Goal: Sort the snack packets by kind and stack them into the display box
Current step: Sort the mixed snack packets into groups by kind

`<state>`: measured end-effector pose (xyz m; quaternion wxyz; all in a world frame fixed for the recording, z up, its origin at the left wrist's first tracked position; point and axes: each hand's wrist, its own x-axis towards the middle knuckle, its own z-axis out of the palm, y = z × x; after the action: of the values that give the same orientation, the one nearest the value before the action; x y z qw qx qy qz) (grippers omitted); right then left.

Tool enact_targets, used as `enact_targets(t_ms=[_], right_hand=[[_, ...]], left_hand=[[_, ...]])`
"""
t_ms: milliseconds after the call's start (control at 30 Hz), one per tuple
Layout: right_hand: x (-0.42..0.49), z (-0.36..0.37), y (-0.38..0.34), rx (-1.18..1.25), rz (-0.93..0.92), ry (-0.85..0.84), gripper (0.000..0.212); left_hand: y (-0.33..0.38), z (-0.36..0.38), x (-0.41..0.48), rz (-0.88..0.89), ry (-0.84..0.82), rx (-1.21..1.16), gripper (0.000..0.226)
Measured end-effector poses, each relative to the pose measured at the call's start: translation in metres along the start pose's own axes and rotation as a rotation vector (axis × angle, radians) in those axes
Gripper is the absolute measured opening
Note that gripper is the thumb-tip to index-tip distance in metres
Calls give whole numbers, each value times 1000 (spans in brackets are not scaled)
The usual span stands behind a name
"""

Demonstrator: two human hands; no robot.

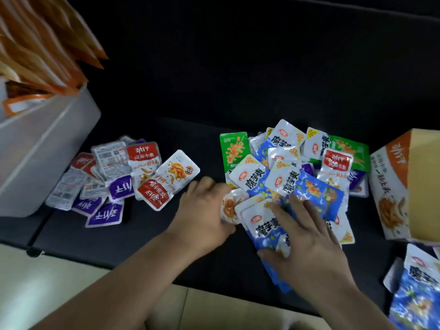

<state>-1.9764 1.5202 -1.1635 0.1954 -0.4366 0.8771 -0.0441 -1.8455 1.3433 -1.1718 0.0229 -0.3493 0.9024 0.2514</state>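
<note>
A mixed heap of snack packets (pixel 292 167) lies on the dark surface at centre right: blue-and-white ones, green ones, one red-labelled. My right hand (pixel 307 236) grips a stack of blue-and-white packets (pixel 264 227) at the heap's near edge, thumb under, fingers spread on top. My left hand (pixel 204 210) is closed on a small white packet with an orange picture (pixel 229 207) just left of that stack. A separate pile of red-labelled and purple packets (pixel 123 179) lies to the left. The orange-and-white display box (pixel 390 184) stands at the right edge.
A white plastic bin (pixel 45 144) holding orange packets (pixel 40 44) stands at the far left. More blue-and-white packets (pixel 419 289) lie at the bottom right. A pale floor (pixel 71 294) shows beyond the dark surface's near edge.
</note>
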Motion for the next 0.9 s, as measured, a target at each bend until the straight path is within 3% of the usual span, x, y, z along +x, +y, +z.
enact_targets(t_ms=[133,267,333,433,533,667,767,900], right_hand=[[6,9,13,60,26,211,72],[18,16,12,46,70,243,59],[19,19,10,21,62,284,57],[23,23,-2,-7,-26,399,54],[26,24,-35,176,-166,466,43],[35,19,-85,429,-222,333,37],[41,16,-95,407,-231,286,30],[33,11,-77,340,-169,303,23]], left_hand=[[-2,-7,-18,-187,-28,-278,52],[-3,-6,-37,-307,-72,-659,70],[-1,-4,-42,-333,-63,-813,61],[-5,-10,-43,-350,46,-830,25],[-19,-24,-46,-430,209,-919,20],[-56,-46,-50,-601,533,-1130,15],[-83,-54,-50,-665,556,-1122,17],[-98,-51,-53,-594,572,-747,23]])
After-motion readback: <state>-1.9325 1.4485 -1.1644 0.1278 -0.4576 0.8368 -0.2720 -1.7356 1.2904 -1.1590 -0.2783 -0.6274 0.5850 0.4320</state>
